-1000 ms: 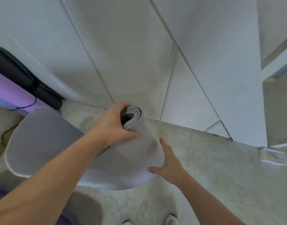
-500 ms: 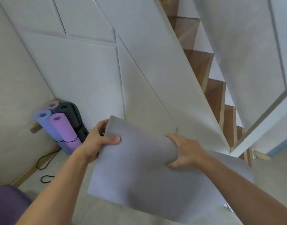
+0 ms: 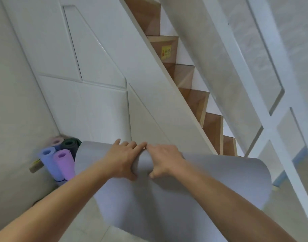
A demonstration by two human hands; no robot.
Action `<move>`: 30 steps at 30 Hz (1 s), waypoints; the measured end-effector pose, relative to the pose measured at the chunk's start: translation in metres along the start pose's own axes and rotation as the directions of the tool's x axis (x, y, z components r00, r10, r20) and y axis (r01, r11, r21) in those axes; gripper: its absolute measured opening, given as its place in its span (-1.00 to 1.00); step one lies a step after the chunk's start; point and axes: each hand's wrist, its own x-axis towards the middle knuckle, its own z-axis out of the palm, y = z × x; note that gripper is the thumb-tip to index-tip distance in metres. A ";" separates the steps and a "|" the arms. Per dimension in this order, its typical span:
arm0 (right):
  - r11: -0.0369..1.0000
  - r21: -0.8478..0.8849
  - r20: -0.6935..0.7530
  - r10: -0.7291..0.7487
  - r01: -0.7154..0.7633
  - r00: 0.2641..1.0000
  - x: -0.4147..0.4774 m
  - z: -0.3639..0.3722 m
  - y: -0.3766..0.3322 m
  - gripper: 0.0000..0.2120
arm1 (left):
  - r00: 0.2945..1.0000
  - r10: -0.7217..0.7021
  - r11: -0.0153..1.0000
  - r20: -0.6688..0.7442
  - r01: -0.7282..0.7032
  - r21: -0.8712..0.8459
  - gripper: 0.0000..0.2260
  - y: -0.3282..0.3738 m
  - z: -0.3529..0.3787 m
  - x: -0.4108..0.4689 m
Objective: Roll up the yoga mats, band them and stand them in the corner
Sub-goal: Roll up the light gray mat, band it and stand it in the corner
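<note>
Both hands, left hand [image 3: 122, 158] and right hand [image 3: 164, 158], clutch the loose grey foam yoga mat [image 3: 210, 177]; uneven grip risks it unrolling.

grey mat [image 3: 193, 186]: matt, smooth foam; stair treads [image 3: 212, 126]: bare wood; stair panelling [image 3: 100, 105]: smooth white, slight sheen

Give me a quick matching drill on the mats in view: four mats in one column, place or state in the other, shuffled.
1. grey mat
2. purple mat
3. blue mat
4. dark green mat

a. standing rolled, front left of the corner group
b. standing rolled at the back, beside the pink mat
c. gripped by left hand and right hand, not fully rolled
d. standing rolled, front right

Pairs: 1-c, 2-d, 3-a, 4-b
</note>
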 end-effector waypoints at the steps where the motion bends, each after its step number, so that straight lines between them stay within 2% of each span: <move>1: 1.000 0.016 0.009 0.001 -0.002 1.000 -0.001 -0.004 -0.006 -0.18 | 0.999 0.014 1.000 -0.052 -0.015 -0.024 0.00 -0.006 -0.001 -0.004; 3: 0.999 0.047 0.045 -0.005 0.003 0.999 -0.004 -0.008 -0.011 -0.10 | 0.994 0.014 0.994 -0.107 -0.025 -0.103 -0.17 -0.024 -0.007 -0.012; 6: 1.000 -0.031 0.105 0.003 0.000 0.994 -0.020 -0.018 0.003 0.21 | 0.999 -0.039 0.976 0.019 0.042 -0.215 -0.25 -0.057 -0.021 -0.023; 7: 0.998 -0.067 0.116 0.029 -0.021 0.993 -0.026 -0.022 0.009 0.24 | 0.995 -0.056 0.955 0.082 0.077 -0.285 -0.26 -0.067 -0.026 -0.027; 10: 0.991 -0.125 0.074 0.047 -0.037 0.996 -0.042 -0.029 0.001 0.10 | 0.957 0.015 0.808 0.288 0.158 -0.567 -0.34 -0.091 -0.026 -0.036; 12: 0.986 -0.164 0.042 0.019 -0.012 0.999 -0.043 -0.031 -0.018 -0.06 | 0.930 0.095 0.736 0.355 0.175 -0.654 -0.37 -0.101 -0.024 -0.042; 14: 0.985 -0.171 0.033 0.020 -0.014 0.999 -0.041 -0.030 -0.030 -0.17 | 0.919 0.145 0.785 0.367 0.119 -0.608 -0.29 -0.103 -0.026 -0.048; 16: 0.990 -0.127 0.043 0.060 -0.054 0.997 -0.038 -0.031 -0.038 -0.22 | 0.944 0.131 0.918 0.301 -0.001 -0.398 -0.02 -0.096 -0.026 -0.053; 17: 0.994 -0.075 0.052 0.085 -0.081 0.995 -0.034 -0.033 -0.041 -0.24 | 0.967 0.121 0.969 0.225 -0.066 -0.237 0.11 -0.088 -0.023 -0.055; 19: 0.989 0.072 0.119 0.123 -0.132 0.985 -0.028 -0.040 -0.043 -0.22 | 0.989 0.147 0.989 -0.015 -0.147 -0.002 0.26 -0.063 -0.009 -0.062; 21: 0.961 0.213 0.203 0.136 -0.179 0.970 -0.027 -0.046 -0.045 -0.23 | 0.954 0.195 0.978 -0.229 -0.171 0.120 0.33 -0.041 0.008 -0.067; 24: 0.911 0.338 0.269 0.146 -0.235 0.952 -0.033 -0.048 -0.043 -0.33 | 0.880 0.289 0.954 -0.377 -0.233 0.187 0.23 -0.032 0.022 -0.064; 26: 0.900 0.358 0.310 0.135 -0.247 0.941 -0.037 -0.046 -0.045 -0.22 | 0.877 0.302 0.951 -0.373 -0.249 0.182 0.09 -0.032 0.025 -0.058; 28: 0.953 0.231 0.300 0.121 -0.195 0.946 -0.041 -0.038 -0.046 0.03 | 0.920 0.251 0.968 -0.300 -0.236 0.087 -0.04 -0.036 0.023 -0.053; 30: 0.993 -0.068 0.194 0.113 -0.101 0.974 -0.052 -0.026 -0.050 0.28 | 0.970 0.159 0.985 -0.183 -0.169 -0.041 -0.07 -0.043 0.010 -0.047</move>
